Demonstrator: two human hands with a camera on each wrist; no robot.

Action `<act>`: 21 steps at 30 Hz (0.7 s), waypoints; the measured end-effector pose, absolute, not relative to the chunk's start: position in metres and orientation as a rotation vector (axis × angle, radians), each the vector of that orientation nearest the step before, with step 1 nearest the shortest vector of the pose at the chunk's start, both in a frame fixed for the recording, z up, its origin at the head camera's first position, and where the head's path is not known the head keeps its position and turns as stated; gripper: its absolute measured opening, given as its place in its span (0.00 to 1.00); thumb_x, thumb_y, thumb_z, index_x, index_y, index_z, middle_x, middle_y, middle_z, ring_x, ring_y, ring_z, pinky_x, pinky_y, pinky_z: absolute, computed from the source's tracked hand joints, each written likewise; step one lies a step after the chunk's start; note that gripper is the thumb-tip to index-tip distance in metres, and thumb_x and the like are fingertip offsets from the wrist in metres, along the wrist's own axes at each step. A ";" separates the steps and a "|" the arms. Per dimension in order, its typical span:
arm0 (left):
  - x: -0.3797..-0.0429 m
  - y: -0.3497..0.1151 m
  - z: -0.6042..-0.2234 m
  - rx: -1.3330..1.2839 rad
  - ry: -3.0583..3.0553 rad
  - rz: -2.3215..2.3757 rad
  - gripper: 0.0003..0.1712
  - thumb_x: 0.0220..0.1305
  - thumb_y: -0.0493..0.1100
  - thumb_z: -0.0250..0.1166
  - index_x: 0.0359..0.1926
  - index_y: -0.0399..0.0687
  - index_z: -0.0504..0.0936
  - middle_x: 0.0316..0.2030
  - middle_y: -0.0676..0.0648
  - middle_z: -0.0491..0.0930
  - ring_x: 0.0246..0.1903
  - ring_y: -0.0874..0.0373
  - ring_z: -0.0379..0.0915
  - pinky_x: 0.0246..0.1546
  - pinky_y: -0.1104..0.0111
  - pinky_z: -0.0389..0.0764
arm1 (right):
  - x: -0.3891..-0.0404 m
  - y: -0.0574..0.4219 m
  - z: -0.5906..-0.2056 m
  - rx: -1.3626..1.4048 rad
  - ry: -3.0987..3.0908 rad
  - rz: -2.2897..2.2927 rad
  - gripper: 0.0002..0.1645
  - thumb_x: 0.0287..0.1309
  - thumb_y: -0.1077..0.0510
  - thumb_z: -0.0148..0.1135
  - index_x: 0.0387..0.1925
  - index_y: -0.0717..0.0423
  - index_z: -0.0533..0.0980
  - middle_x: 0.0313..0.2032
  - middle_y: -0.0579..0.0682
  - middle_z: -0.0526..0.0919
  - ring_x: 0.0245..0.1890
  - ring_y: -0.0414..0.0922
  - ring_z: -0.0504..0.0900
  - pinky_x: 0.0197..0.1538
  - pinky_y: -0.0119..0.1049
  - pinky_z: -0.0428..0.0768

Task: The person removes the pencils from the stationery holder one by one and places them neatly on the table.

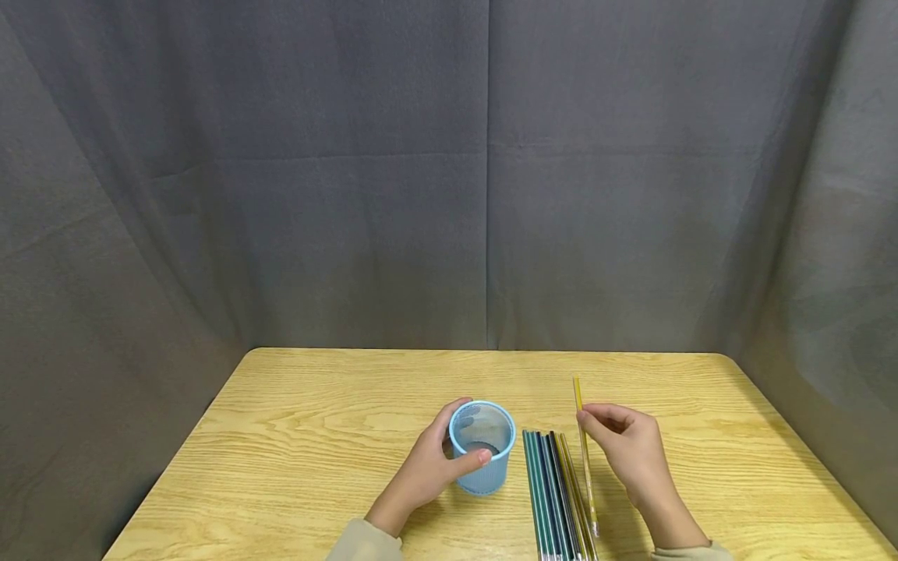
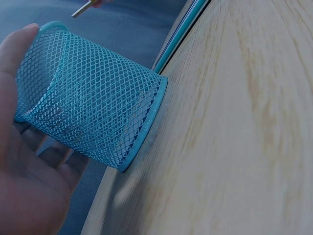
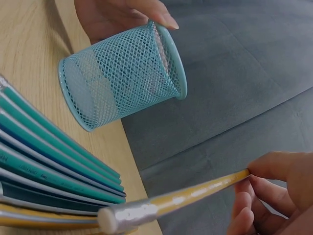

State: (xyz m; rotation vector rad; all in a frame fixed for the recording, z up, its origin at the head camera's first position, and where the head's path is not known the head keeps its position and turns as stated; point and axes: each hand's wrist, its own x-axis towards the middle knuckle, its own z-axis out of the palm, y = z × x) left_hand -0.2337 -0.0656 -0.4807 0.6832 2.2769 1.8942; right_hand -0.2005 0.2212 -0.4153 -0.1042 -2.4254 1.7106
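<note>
My left hand grips a light blue mesh pencil cup, with the thumb over the near side of the rim and the fingers round the far left side. In the left wrist view the cup has its base at the tabletop. To the right, my right hand pinches a yellow pencil between thumb and fingers, near its upper end. The pencil's eraser end points toward the right wrist camera. Between the hands lies a row of pencils, green, dark and yellow, side by side.
The wood-grain table has rounded far corners. Grey curtains hang behind it and along both sides. The row of pencils runs off the lower edge of the head view.
</note>
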 end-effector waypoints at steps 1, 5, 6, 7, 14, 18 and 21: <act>-0.234 -0.066 -0.481 0.685 2.277 1.894 0.45 0.61 0.50 0.72 0.74 0.61 0.58 0.61 0.46 0.72 0.61 0.47 0.69 0.60 0.48 0.67 | -0.201 0.222 -0.416 -0.108 -2.434 1.710 0.20 0.65 0.53 0.65 0.50 0.65 0.81 0.47 0.55 0.83 0.43 0.40 0.79 0.46 0.28 0.77; -0.234 -0.066 -0.480 0.683 2.276 1.894 0.45 0.61 0.50 0.72 0.74 0.61 0.58 0.60 0.47 0.72 0.60 0.47 0.69 0.60 0.48 0.67 | -0.202 0.224 -0.420 -0.117 -2.467 1.693 0.22 0.65 0.52 0.66 0.51 0.66 0.80 0.47 0.55 0.83 0.43 0.40 0.79 0.46 0.28 0.76; -0.234 -0.066 -0.480 0.683 2.275 1.894 0.45 0.61 0.50 0.71 0.74 0.61 0.58 0.60 0.47 0.72 0.60 0.47 0.69 0.60 0.48 0.67 | -0.203 0.224 -0.420 -0.124 -2.471 1.691 0.22 0.65 0.52 0.66 0.51 0.66 0.80 0.47 0.55 0.83 0.43 0.41 0.79 0.45 0.29 0.76; -0.233 -0.065 -0.480 0.681 2.274 1.894 0.45 0.61 0.49 0.71 0.74 0.61 0.58 0.60 0.47 0.72 0.60 0.47 0.69 0.59 0.48 0.67 | -0.203 0.224 -0.421 -0.129 -2.478 1.683 0.22 0.64 0.52 0.66 0.51 0.65 0.81 0.47 0.55 0.83 0.43 0.41 0.79 0.45 0.29 0.76; -0.234 -0.066 -0.479 0.685 2.276 1.888 0.45 0.61 0.50 0.71 0.74 0.61 0.57 0.61 0.47 0.72 0.60 0.47 0.69 0.59 0.49 0.68 | -0.207 0.227 -0.429 -0.148 -2.517 1.649 0.21 0.63 0.52 0.67 0.49 0.66 0.81 0.43 0.53 0.84 0.41 0.42 0.79 0.42 0.32 0.77; -0.233 -0.066 -0.479 0.686 2.270 1.893 0.45 0.61 0.51 0.71 0.74 0.61 0.58 0.61 0.47 0.72 0.60 0.47 0.69 0.59 0.49 0.68 | -0.209 0.228 -0.434 -0.149 -2.531 1.651 0.20 0.63 0.54 0.67 0.49 0.67 0.81 0.42 0.53 0.84 0.41 0.43 0.79 0.42 0.32 0.77; -0.233 -0.066 -0.478 0.680 2.264 1.898 0.44 0.62 0.51 0.71 0.74 0.63 0.58 0.60 0.47 0.72 0.61 0.48 0.69 0.60 0.49 0.67 | -0.210 0.229 -0.436 -0.152 -2.546 1.643 0.19 0.63 0.56 0.66 0.49 0.67 0.81 0.43 0.53 0.84 0.41 0.44 0.79 0.42 0.33 0.77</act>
